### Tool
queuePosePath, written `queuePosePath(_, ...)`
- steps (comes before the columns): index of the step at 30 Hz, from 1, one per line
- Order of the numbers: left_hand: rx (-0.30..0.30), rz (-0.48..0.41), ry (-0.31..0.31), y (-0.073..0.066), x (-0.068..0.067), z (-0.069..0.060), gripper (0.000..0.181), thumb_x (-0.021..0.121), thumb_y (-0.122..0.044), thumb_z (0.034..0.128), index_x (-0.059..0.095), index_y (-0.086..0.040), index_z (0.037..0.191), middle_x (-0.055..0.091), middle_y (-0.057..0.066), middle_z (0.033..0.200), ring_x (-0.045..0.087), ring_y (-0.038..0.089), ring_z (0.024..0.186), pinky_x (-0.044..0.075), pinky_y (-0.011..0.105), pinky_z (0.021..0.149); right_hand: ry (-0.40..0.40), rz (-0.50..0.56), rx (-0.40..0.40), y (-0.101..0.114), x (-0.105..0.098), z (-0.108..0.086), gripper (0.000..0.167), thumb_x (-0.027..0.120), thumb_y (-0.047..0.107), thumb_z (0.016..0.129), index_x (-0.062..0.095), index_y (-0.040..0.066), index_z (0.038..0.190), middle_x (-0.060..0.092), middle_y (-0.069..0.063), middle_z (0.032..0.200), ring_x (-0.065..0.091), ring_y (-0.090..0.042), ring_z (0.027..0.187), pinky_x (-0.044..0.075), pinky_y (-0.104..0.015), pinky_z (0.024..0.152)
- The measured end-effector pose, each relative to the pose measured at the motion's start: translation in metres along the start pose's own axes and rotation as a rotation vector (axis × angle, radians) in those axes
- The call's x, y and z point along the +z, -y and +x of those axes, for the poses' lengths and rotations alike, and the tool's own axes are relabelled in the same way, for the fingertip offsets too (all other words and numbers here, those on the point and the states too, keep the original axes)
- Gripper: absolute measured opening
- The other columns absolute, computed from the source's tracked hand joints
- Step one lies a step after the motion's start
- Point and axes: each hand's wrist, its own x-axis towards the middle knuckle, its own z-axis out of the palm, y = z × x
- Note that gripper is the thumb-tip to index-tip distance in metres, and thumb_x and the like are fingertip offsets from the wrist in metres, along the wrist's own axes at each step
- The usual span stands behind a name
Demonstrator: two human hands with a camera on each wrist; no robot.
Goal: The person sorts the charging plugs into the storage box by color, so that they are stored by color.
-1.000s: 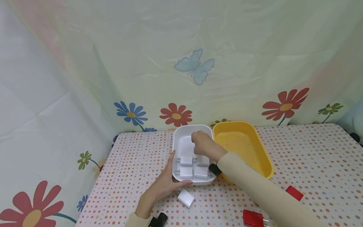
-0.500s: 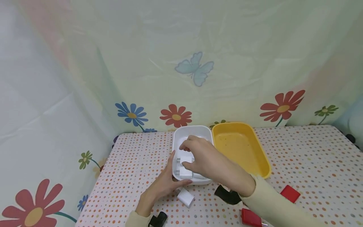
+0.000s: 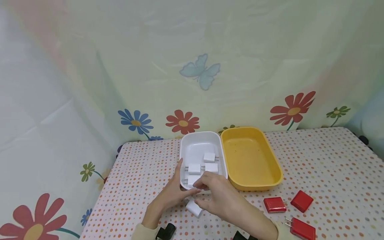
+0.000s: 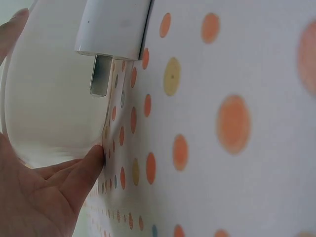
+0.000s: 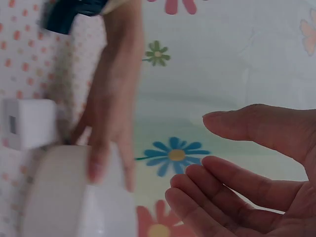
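My left hand (image 3: 168,196) holds the near left corner of the white tray (image 3: 200,137); its thumb lies along the front rim, and its fingers press the outer side wall (image 4: 54,98). Several white charger plugs with metal prongs, one of them a charger plug (image 3: 209,157), lie inside the tray. My right hand (image 3: 222,195) hovers over the tray's front edge, thumb and fingers apart with nothing between them, as the right wrist view shows. Below it, a loose white charger plug (image 3: 193,208) lies on the table before the tray, partly hidden by the hands in the head view.
A yellow tray (image 3: 249,160) stands against the white tray's right side. Three red charger plugs, including a red charger plug (image 3: 274,204), lie on the dotted tablecloth (image 3: 330,166) at the front right. A flowered curtain (image 3: 255,66) hangs behind the table.
My right hand has left the white tray's inside and come back toward its front edge. A white charger plug now shows where that hand was. My left hand stays on the tray.
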Motion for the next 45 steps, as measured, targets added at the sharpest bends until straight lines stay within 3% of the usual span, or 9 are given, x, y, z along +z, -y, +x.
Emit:
queuePosePath(8, 0.001, 0.004, -0.021, 0.000, 0.001, 0.001, 0.123, 0.085, -0.049, 0.0868, -0.003, -0.021, 0.169, 0.025, 0.011, 0.172, 0.034, 0.033, 0.152, 0.028, 0.061, 0.119, 0.082, 0.003, 0.092, -0.034, 0.046, -0.006, 0.030, 0.092, 0.002, 0.074, 0.076, -0.004, 0.099, 0.066, -0.003, 0.092, 0.060, -0.016, 0.084, 0.054, -0.031, 0.073)
queuePosePath(11, -0.012, 0.007, -0.025, -0.001, 0.001, 0.001, 0.125, 0.086, -0.050, 0.0853, -0.002, -0.022, 0.169, 0.024, 0.009, 0.172, 0.033, 0.031, 0.152, 0.027, 0.060, 0.120, 0.096, -0.009, 0.101, -0.040, 0.058, -0.007, 0.030, 0.090, -0.001, 0.073, 0.075, -0.006, 0.099, 0.068, -0.007, 0.100, 0.059, -0.015, 0.087, 0.053, -0.031, 0.073)
queuePosePath(16, -0.018, 0.005, -0.027, -0.002, 0.002, -0.002, 0.125, 0.086, -0.049, 0.0849, -0.002, -0.023, 0.169, 0.023, 0.010, 0.172, 0.032, 0.032, 0.153, 0.026, 0.059, 0.120, 0.066, -0.108, 0.033, -0.044, 0.072, -0.010, 0.040, 0.090, -0.003, 0.075, 0.072, -0.009, 0.110, 0.068, -0.015, 0.112, 0.064, -0.021, 0.094, 0.056, -0.032, 0.075)
queuePosePath(21, -0.015, 0.009, -0.028, -0.002, 0.002, -0.003, 0.124, 0.086, -0.046, 0.0858, -0.002, -0.022, 0.169, 0.023, 0.010, 0.172, 0.031, 0.033, 0.153, 0.026, 0.060, 0.121, 0.025, -0.212, -0.015, -0.045, 0.083, -0.014, 0.050, 0.087, -0.007, 0.074, 0.068, -0.014, 0.120, 0.066, -0.020, 0.111, 0.066, -0.029, 0.095, 0.059, -0.038, 0.075)
queuePosePath(26, -0.010, 0.012, -0.033, -0.003, 0.002, -0.001, 0.123, 0.086, -0.046, 0.0863, -0.002, -0.022, 0.169, 0.025, 0.011, 0.172, 0.033, 0.034, 0.153, 0.027, 0.062, 0.120, 0.060, -0.268, 0.000, -0.046, 0.085, -0.011, 0.046, 0.087, -0.007, 0.069, 0.070, -0.013, 0.111, 0.066, -0.016, 0.101, 0.062, -0.021, 0.086, 0.056, -0.035, 0.070)
queuePosePath(30, -0.010, 0.010, -0.034, -0.002, 0.003, -0.002, 0.125, 0.087, -0.046, 0.0856, -0.002, -0.021, 0.169, 0.026, 0.012, 0.171, 0.034, 0.035, 0.152, 0.027, 0.062, 0.120, 0.093, -0.279, 0.014, -0.045, 0.085, -0.006, 0.044, 0.095, 0.007, 0.067, 0.072, -0.008, 0.101, 0.063, -0.007, 0.089, 0.054, -0.013, 0.077, 0.049, -0.031, 0.065)
queuePosePath(34, -0.023, 0.014, -0.034, -0.001, 0.003, -0.002, 0.126, 0.087, -0.047, 0.0850, -0.003, -0.023, 0.169, 0.025, 0.011, 0.172, 0.032, 0.033, 0.153, 0.026, 0.059, 0.121, 0.078, -0.292, 0.004, -0.044, 0.088, -0.002, 0.038, 0.097, 0.017, 0.069, 0.072, -0.003, 0.089, 0.060, -0.001, 0.080, 0.049, -0.009, 0.070, 0.043, -0.028, 0.061)
queuePosePath(41, -0.004, 0.010, -0.035, 0.000, 0.002, -0.001, 0.124, 0.086, -0.046, 0.0859, -0.003, -0.022, 0.169, 0.025, 0.012, 0.171, 0.032, 0.034, 0.153, 0.025, 0.060, 0.121, 0.146, -0.231, 0.039, -0.046, 0.080, -0.003, 0.034, 0.092, 0.005, 0.072, 0.073, -0.006, 0.098, 0.065, -0.006, 0.093, 0.055, -0.010, 0.078, 0.050, -0.029, 0.066)
queuePosePath(45, -0.018, 0.019, -0.033, -0.001, 0.002, -0.002, 0.124, 0.086, -0.048, 0.0855, -0.002, -0.023, 0.169, 0.027, 0.014, 0.170, 0.034, 0.036, 0.151, 0.027, 0.062, 0.120, 0.202, -0.178, 0.075, -0.049, 0.068, -0.010, 0.026, 0.090, -0.002, 0.067, 0.072, -0.001, 0.086, 0.062, -0.001, 0.085, 0.051, -0.007, 0.073, 0.048, -0.027, 0.063)
